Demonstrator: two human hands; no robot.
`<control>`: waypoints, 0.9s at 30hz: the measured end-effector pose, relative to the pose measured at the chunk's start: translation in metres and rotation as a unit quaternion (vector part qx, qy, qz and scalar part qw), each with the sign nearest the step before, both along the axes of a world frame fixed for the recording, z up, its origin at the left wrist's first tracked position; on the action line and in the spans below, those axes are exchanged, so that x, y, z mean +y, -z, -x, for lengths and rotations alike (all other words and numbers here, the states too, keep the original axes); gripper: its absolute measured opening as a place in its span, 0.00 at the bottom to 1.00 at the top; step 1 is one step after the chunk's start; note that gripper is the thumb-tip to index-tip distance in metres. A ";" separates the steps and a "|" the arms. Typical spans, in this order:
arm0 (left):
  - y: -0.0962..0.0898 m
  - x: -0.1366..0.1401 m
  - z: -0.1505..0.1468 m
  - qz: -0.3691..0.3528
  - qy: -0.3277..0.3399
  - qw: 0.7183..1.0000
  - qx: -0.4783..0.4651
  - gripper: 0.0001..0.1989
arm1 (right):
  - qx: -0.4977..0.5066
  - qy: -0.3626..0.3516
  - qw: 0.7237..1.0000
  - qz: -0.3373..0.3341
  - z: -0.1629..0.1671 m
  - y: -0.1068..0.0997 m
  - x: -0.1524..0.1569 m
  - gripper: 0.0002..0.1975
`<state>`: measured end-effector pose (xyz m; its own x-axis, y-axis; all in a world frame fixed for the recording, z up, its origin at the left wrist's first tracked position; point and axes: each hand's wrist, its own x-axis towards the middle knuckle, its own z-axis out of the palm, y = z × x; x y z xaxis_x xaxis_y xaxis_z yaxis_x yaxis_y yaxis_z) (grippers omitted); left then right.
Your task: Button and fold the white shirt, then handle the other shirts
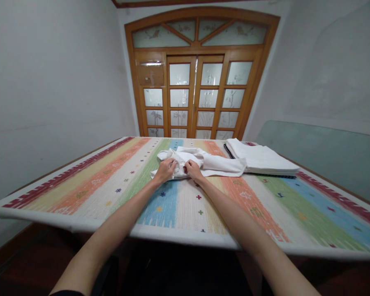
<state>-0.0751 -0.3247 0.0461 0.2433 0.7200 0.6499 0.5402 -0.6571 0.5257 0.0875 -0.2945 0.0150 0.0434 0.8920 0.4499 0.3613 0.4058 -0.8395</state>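
We have a crumpled white cloth point(209, 162) at the centre of the frame, bunched up on its left side and lying flatter in a long strip toward the right. Our left hand point(167, 170) has its fingers curled closed on the bunched part, pinching the fabric. Our right hand point(193, 169), just beside it, also has its fingers drawn in, gripping the cloth's near edge; a small dark red patch shows at its fingertips, and we cannot tell what it is. The strip's right end reaches the near left corner of a folded white stack point(265, 158), right of centre, with dark edges showing beneath. Under everything we see a striped tablecloth point(107, 181) spanning the lower frame. Wooden doors point(180, 107) with glass panes fill the upper middle, and a pale green panel point(323, 154) stands at the right.
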 end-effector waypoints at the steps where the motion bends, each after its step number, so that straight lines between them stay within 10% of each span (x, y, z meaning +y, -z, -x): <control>1: -0.003 0.001 0.003 -0.001 -0.010 1.000 -0.010 0.09 | 0.009 0.019 1.000 0.000 -0.001 -0.003 0.000 0.09; 18: -0.059 0.012 0.078 -0.256 -0.341 0.902 -0.060 0.07 | -0.039 0.273 0.936 -0.220 -0.043 -0.134 -0.017 0.09; 23: -0.052 0.011 0.072 -0.124 -0.129 0.974 0.140 0.04 | -0.132 0.075 0.988 -0.018 -0.018 -0.126 -0.027 0.10; 27: -0.046 0.013 0.059 0.036 0.038 0.970 0.236 0.08 | -0.258 -0.072 0.963 -0.039 0.005 -0.100 -0.038 0.09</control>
<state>-0.1346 -0.3113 0.0920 0.5554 0.7277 0.4023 0.6840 -0.6750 0.2767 0.0826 -0.3325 0.1148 -0.3263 0.8350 0.4431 0.6575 0.5373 -0.5282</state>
